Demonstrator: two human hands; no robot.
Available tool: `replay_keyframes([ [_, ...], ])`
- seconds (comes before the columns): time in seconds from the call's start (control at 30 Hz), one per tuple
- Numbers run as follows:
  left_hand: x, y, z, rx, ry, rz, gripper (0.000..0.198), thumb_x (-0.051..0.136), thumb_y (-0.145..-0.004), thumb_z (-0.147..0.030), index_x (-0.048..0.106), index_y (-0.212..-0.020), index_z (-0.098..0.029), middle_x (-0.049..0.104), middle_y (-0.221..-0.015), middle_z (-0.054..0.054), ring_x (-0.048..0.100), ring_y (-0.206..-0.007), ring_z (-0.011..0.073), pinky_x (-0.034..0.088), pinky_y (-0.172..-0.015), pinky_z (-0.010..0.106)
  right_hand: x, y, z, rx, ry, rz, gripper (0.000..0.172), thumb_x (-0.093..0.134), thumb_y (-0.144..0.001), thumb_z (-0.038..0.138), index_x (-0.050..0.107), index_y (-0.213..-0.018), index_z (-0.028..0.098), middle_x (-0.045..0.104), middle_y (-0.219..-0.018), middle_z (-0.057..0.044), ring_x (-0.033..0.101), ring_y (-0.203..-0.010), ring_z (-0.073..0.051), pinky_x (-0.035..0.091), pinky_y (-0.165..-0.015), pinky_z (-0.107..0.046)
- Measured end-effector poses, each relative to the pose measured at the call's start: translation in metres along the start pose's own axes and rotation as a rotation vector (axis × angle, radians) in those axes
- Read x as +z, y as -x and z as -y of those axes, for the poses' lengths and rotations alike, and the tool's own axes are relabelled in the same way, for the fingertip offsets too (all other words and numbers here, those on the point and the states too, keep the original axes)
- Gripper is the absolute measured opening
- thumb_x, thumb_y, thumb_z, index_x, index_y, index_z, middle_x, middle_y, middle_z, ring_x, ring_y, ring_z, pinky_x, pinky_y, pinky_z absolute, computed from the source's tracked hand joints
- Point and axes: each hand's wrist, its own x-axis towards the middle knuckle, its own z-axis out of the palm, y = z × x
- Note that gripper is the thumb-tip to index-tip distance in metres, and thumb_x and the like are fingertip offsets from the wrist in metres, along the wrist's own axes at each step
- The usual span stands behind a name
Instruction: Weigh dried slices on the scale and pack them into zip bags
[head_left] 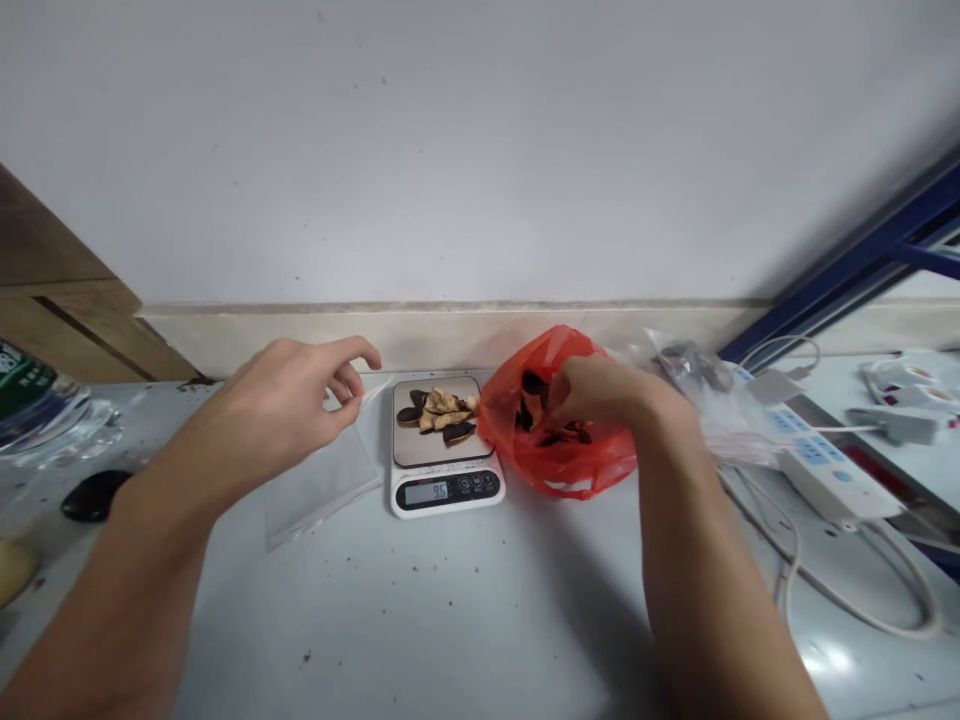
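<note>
A white digital scale (448, 500) stands on the table, its display showing digits that look like 9.5. Several dried brown and dark pieces (442, 411) lie on its metal plate. Just right of it, a red plastic bag (517, 455) is open, with more dark dried pieces (534, 390) inside. My right hand (589, 390) reaches into this bag, fingers closed together; their tips and anything between them are hidden. Left of the scale, my left hand (300, 390) is raised over a clear plastic bag (322, 490), fingers curled apart, thumb near the bag's upper edge.
A white power strip (840, 480) with cables lies at the right, beside clear plastic bags (701, 385). A large clear bottle (45, 400) and a black object (94, 497) are at the left. The wall runs behind; a blue frame (862, 255) slants at the right.
</note>
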Motion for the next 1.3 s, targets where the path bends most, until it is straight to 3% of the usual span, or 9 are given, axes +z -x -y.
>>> replay_keyframes([
  [0.13, -0.002, -0.001, -0.002, -0.021, 0.004, 0.014, 0.040, 0.050, -0.077, -0.041, 0.070, -0.111, -0.032, 0.078, -0.086, 0.003, 0.075, -0.081, 0.0275, 0.057, -0.072, 0.037, 0.009, -0.008, 0.017, 0.007, -0.050, -0.085, 0.017, 0.073, -0.082, 0.022, 0.080, -0.095, 0.014, 0.077, -0.087, -0.010, 0.069, -0.076, -0.019, 0.040, -0.052, -0.024],
  [0.27, -0.003, 0.000, -0.004, -0.036, -0.017, 0.040, 0.042, 0.050, -0.076, -0.042, 0.070, -0.112, -0.032, 0.078, -0.088, 0.003, 0.075, -0.081, 0.0282, 0.057, -0.070, 0.037, 0.017, -0.016, 0.030, 0.052, -0.079, -0.018, 0.017, 0.069, -0.081, 0.013, 0.080, -0.093, 0.011, 0.076, -0.079, -0.011, 0.066, -0.064, -0.017, 0.041, -0.048, -0.023],
  [0.43, -0.003, 0.001, -0.005, -0.025, -0.003, 0.034, 0.041, 0.051, -0.078, -0.042, 0.070, -0.112, -0.031, 0.078, -0.087, 0.004, 0.075, -0.081, 0.0277, 0.057, -0.071, 0.035, 0.008, -0.012, 0.014, 0.025, -0.069, -0.048, 0.019, 0.067, -0.079, 0.014, 0.080, -0.094, 0.015, 0.076, -0.080, -0.008, 0.066, -0.068, -0.018, 0.041, -0.050, -0.024],
  [0.63, -0.003, 0.000, -0.004, -0.010, 0.011, 0.039, 0.038, 0.053, -0.078, -0.041, 0.070, -0.111, -0.033, 0.078, -0.085, 0.003, 0.075, -0.078, 0.0282, 0.058, -0.068, 0.037, -0.010, 0.014, -0.005, -0.196, -0.150, -0.045, 0.023, 0.064, -0.075, 0.010, 0.080, -0.084, 0.023, 0.073, -0.073, 0.001, 0.066, -0.068, -0.017, 0.042, -0.055, -0.024],
  [0.77, -0.002, 0.001, -0.006, 0.011, 0.017, 0.062, 0.041, 0.053, -0.080, -0.038, 0.070, -0.116, -0.031, 0.079, -0.087, 0.004, 0.076, -0.078, 0.0271, 0.058, -0.070, 0.037, -0.005, 0.015, 0.016, -0.378, -0.339, -0.076, 0.029, 0.063, -0.077, 0.005, 0.079, -0.094, 0.023, 0.076, -0.081, 0.002, 0.067, -0.070, -0.014, 0.045, -0.056, -0.020],
  [0.9, -0.002, 0.003, -0.008, 0.038, 0.039, 0.071, 0.040, 0.051, -0.081, -0.039, 0.070, -0.116, -0.029, 0.079, -0.088, 0.004, 0.076, -0.079, 0.0267, 0.059, -0.071, 0.037, 0.003, 0.007, 0.037, -0.430, -0.377, -0.111, 0.029, 0.063, -0.078, 0.003, 0.077, -0.098, 0.019, 0.076, -0.085, -0.001, 0.064, -0.066, -0.012, 0.044, -0.053, -0.019],
  [1.0, -0.003, 0.004, -0.007, 0.041, 0.045, 0.062, 0.041, 0.051, -0.082, -0.038, 0.070, -0.118, -0.030, 0.079, -0.088, 0.003, 0.076, -0.080, 0.0261, 0.059, -0.071, 0.037, 0.004, 0.007, 0.038, -0.465, -0.371, -0.119, 0.026, 0.064, -0.080, 0.004, 0.075, -0.098, 0.019, 0.076, -0.087, -0.002, 0.065, -0.069, -0.012, 0.045, -0.055, -0.019],
  [1.13, -0.003, 0.004, -0.004, 0.040, 0.034, 0.061, 0.039, 0.051, -0.083, -0.039, 0.069, -0.117, -0.030, 0.079, -0.090, 0.004, 0.076, -0.080, 0.0262, 0.059, -0.070, 0.037, -0.002, 0.013, 0.024, -0.411, -0.378, -0.130, 0.023, 0.064, -0.080, 0.006, 0.072, -0.096, 0.021, 0.076, -0.088, 0.000, 0.067, -0.072, -0.013, 0.046, -0.059, -0.020],
  [1.3, -0.005, 0.003, -0.005, 0.019, 0.013, 0.063, 0.042, 0.053, -0.081, -0.041, 0.070, -0.118, -0.031, 0.079, -0.089, 0.005, 0.075, -0.080, 0.0280, 0.059, -0.069, 0.037, -0.014, 0.021, -0.006, -0.213, -0.198, -0.133, 0.025, 0.064, -0.077, 0.006, 0.075, -0.091, 0.024, 0.073, -0.082, 0.001, 0.066, -0.075, -0.017, 0.044, -0.060, -0.023],
])
